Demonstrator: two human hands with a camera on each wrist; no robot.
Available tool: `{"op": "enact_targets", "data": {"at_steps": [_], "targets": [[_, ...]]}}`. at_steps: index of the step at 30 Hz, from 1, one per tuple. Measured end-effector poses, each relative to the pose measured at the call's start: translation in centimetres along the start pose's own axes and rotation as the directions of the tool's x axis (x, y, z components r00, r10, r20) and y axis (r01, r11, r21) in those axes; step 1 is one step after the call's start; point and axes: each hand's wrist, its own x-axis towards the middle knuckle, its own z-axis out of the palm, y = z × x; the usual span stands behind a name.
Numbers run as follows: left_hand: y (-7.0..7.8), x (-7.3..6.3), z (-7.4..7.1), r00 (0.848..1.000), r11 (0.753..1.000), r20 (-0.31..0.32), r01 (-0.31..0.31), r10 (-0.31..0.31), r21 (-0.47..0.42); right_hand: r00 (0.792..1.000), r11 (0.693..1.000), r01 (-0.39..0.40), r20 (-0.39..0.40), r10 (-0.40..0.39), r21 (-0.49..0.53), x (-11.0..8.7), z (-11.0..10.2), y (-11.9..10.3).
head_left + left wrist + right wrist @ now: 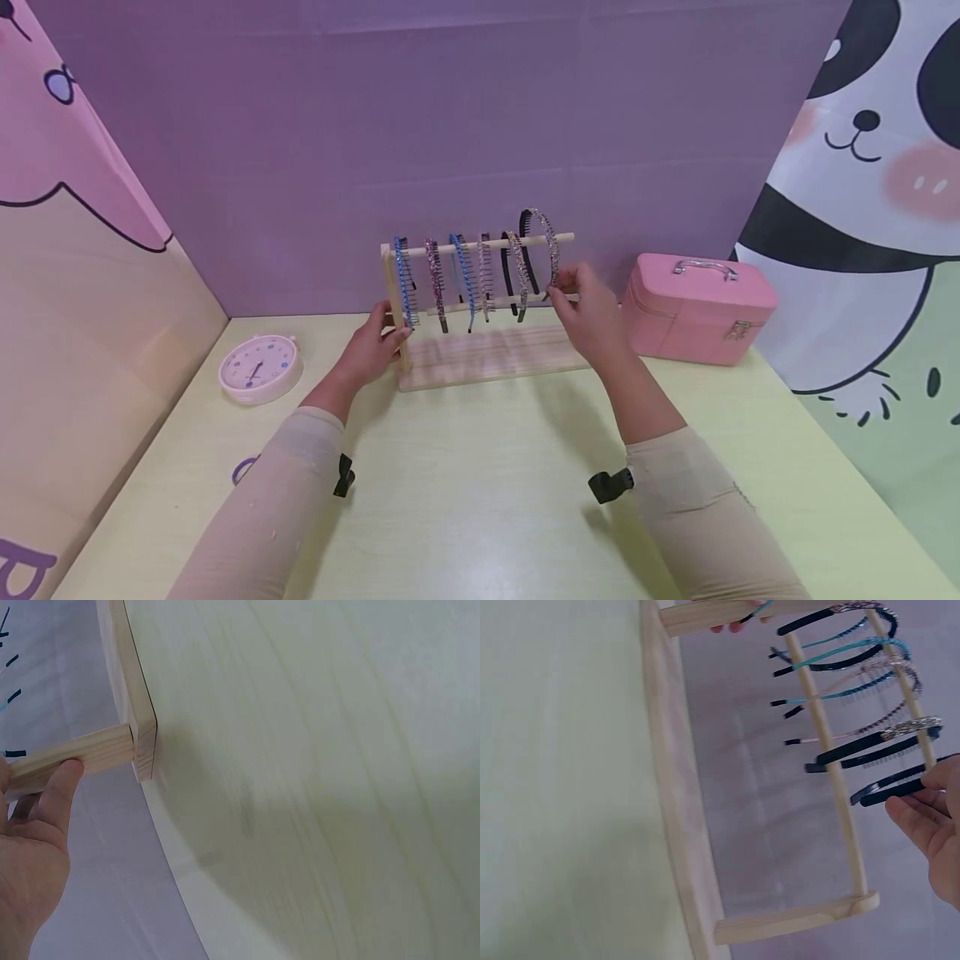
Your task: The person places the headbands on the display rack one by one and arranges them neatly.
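A wooden headband rack [495, 354] stands near the back of the table, with two horizontal rods above a flat base. My left hand [371, 346] holds its left upright post [105, 750], fingers and thumb round the wood. At the rack's right part my right hand [592, 321] pinches one end of a glittery headband [552, 246], whose arch rises above the top rod. In the right wrist view that headband's dark end [892, 793] sits between thumb and fingers. To its left several headbands, including a blue headband [463, 271] and a pink headband [485, 271], hang from the top rod.
A pink case [697, 312] with a silver handle stands right of the rack. On the left lies a round pink clock [260, 369]. A small purple ring-shaped thing [243, 469] is partly hidden by the left sleeve. A purple backdrop [450, 117] hangs behind the table.
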Motion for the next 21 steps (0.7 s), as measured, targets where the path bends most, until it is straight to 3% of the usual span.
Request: {"op": "enact_targets", "data": {"at_steps": [9, 21], "targets": [[0.0, -0.1, 0.0, 1.0, 1.0, 0.005, 0.01, -0.01, 0.001, 1.0, 1.0, -0.005, -0.023, 0.005, 0.001, 0.2, 0.7, 0.9], [0.0, 0.0, -0.1, 1.0, 1.0, 0.008, -0.006, 0.006, 0.016, 0.999, 0.998, -0.044, 0.02, 0.045, -0.047, -1.0, 1.1, 1.5]]}}
